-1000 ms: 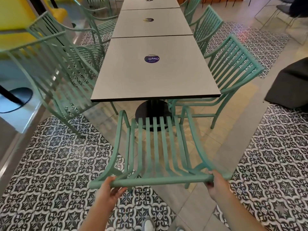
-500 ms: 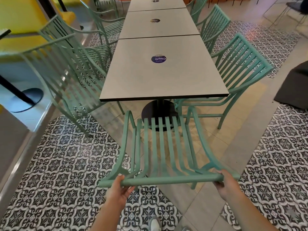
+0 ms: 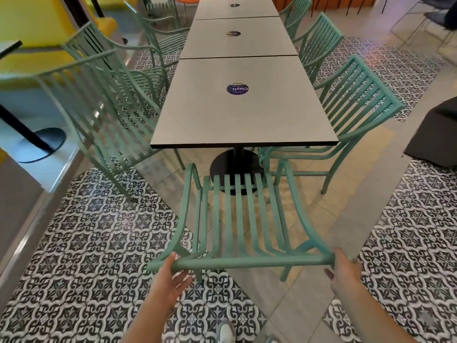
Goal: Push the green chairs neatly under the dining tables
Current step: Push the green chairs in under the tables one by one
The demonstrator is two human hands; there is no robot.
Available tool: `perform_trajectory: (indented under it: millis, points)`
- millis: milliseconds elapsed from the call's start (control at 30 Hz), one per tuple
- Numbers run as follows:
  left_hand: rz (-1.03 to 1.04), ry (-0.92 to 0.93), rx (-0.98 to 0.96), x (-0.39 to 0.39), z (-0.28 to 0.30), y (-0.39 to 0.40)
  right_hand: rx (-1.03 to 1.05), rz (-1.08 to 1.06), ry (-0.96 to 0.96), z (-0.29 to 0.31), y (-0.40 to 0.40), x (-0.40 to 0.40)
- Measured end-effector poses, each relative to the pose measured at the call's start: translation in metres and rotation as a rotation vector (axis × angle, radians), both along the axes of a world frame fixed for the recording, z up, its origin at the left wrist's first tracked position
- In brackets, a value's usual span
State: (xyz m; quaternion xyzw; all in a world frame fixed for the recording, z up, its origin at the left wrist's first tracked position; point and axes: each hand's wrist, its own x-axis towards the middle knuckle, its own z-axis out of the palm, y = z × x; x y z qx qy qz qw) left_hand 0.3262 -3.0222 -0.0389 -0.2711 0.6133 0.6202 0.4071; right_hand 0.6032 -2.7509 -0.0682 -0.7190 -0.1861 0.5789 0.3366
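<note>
Chair (image 3: 237, 219), mint green, slatted metal, curved armrests

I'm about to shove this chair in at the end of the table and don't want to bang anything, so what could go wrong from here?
Three likely snags:
1. The chair has raised armrests; they may knock the table edge rather than slide under.
2. The black pedestal base sits right ahead of the seat, so the front legs could hit it.
3. The side chair on the right stands close by; the right armrest may scrape it.

The left hand and right hand hold the back rail's ends, so steering is possible.
</note>
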Motion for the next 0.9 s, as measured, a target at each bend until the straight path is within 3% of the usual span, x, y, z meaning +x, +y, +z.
perform_trajectory:
  millis: [100, 200, 367, 500, 667, 900]
  points:
    - [-0.024, 0.110, -0.059, -0.001, 0.005, -0.010, 0.210, 0.218, -0.290, 0.024, -0.004, 0.005]
    - [-0.141, 0.313, -0.322, -0.005, 0.015, -0.017, 0.441, 0.564, -0.539, 0.053, -0.003, -0.002]
    - [-0.420, 0.636, -0.497, -0.016, 0.051, -0.030, 0.676, 1.191, -0.580, 0.088, -0.014, -0.063]
    - [-0.643, 0.937, -0.657, -0.034, 0.084, -0.048, 0.863, 1.571, -0.593, 0.107, -0.044, -0.121]
    - [-0.930, 1.292, -1.003, -0.074, 0.121, -0.086, 1.093, 1.838, -0.714, 0.143, -0.099, -0.186]
    - [-0.962, 1.404, -1.096, -0.163, 0.152, -0.165, 1.183, 1.958, -0.806, 0.174, -0.173, -0.303]
